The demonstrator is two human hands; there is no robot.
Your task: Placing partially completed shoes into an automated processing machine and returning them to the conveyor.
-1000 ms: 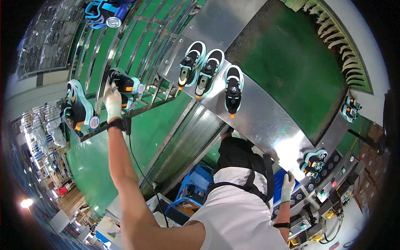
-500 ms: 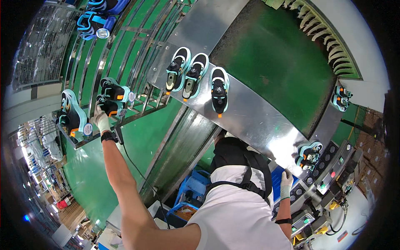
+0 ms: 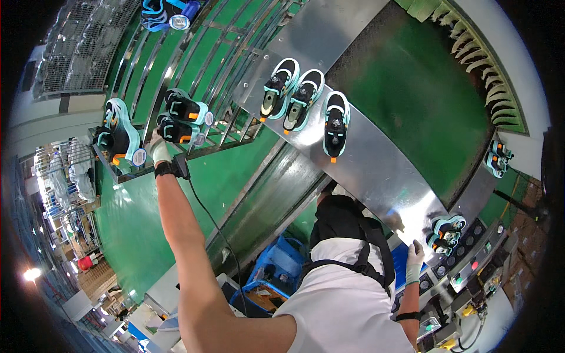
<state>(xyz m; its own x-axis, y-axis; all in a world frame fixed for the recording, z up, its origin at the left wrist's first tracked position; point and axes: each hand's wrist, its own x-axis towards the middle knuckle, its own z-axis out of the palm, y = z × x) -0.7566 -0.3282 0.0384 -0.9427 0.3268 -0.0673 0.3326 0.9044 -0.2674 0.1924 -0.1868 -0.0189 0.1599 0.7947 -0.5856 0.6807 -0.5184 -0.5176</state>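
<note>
My left hand point(image 3: 159, 147), in a pale glove with a dark band at the wrist, is at the end of a black-and-mint sneaker point(image 3: 175, 130) on the metal rack, fingers closed against it and partly hidden. A matching sneaker point(image 3: 183, 107) lies directly behind that one, and another sneaker point(image 3: 119, 133) with a round tag stands to the left. Gloved too, my right hand point(image 3: 415, 254) hangs by the near edge of the steel counter point(image 3: 385, 182), fingers stretched out and nothing visible in them. Close to it sits a pair of mint-and-black sneakers point(image 3: 445, 234).
Three sneakers point(image 3: 336, 125) are lined up on the counter beside a green conveyor belt point(image 3: 418, 88) with a fringed opening. Blue shoes point(image 3: 162, 15) lie farther up the rack. A black cable point(image 3: 206, 206) runs from my left wrist past a blue crate point(image 3: 276, 267). Control panels point(image 3: 474, 259) stand at right.
The whole view has shifted, so rack and counter appear farther right and higher. My left hand stays at the sneaker, with slightly more of the shoe showing. My right hand remains beside the counter edge.
</note>
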